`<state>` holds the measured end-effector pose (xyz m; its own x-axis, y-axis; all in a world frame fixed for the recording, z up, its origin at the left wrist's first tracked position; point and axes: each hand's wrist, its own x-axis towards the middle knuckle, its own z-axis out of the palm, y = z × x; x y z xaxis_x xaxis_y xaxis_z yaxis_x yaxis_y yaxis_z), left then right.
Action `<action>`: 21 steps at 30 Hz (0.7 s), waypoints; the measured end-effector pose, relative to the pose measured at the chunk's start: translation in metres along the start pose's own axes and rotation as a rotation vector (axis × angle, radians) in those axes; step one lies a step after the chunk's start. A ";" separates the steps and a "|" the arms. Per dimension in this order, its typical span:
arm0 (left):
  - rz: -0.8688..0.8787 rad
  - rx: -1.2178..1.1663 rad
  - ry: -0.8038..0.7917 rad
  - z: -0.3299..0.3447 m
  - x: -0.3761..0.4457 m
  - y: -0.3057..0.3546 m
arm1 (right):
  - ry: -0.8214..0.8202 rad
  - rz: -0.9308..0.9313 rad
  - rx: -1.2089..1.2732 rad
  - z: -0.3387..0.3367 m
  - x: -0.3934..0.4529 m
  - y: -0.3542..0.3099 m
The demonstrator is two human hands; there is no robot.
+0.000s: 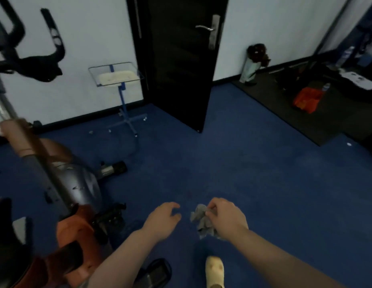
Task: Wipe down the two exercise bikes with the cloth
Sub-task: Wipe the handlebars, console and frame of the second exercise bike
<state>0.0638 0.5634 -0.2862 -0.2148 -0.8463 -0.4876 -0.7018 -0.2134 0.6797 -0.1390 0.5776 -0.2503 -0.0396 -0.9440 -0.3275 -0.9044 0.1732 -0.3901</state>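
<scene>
The right hand (226,217) grips a crumpled grey cloth (202,221), fingers curled round it, above the blue carpet (253,173). The left hand (162,218) hangs just beside the cloth, apart from it, fingers loosely curled and holding nothing. 1 exercise bike (77,190), orange and grey with black handlebars (45,59), stands at the left. A dark door (181,59) stands ajar ahead.

The cloth (203,222) sits bunched in the right hand (226,217), just right of the left hand's fingers (173,209). The exercise bike (62,183) stands left of both hands. Beyond the fingers, the tray stand (116,76) is left of the door (181,59).
</scene>
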 end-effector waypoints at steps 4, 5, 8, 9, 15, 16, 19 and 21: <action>-0.062 -0.045 0.086 -0.001 0.033 0.026 | -0.069 -0.156 -0.084 -0.038 0.066 0.010; -0.083 -0.064 0.113 -0.003 0.042 0.034 | -0.068 -0.199 -0.107 -0.052 0.085 0.011; -0.109 -0.143 0.208 -0.011 0.058 0.055 | -0.065 -0.281 -0.154 -0.086 0.136 0.005; -0.115 -0.165 0.239 -0.014 0.061 0.058 | -0.072 -0.302 -0.170 -0.093 0.150 0.000; -0.269 -0.178 0.457 -0.067 0.063 0.043 | -0.163 -0.499 -0.194 -0.089 0.208 -0.067; -0.281 -0.175 0.491 -0.080 0.066 0.040 | -0.166 -0.527 -0.194 -0.085 0.216 -0.081; -0.283 -0.180 0.561 -0.116 0.084 0.030 | -0.190 -0.595 -0.165 -0.073 0.240 -0.124; -0.287 -0.197 0.602 -0.139 0.099 0.023 | -0.198 -0.641 -0.136 -0.068 0.256 -0.153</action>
<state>0.1206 0.4071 -0.2429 0.4145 -0.8546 -0.3129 -0.5257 -0.5055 0.6842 -0.0392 0.2898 -0.2161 0.5880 -0.7771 -0.2244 -0.7693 -0.4515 -0.4521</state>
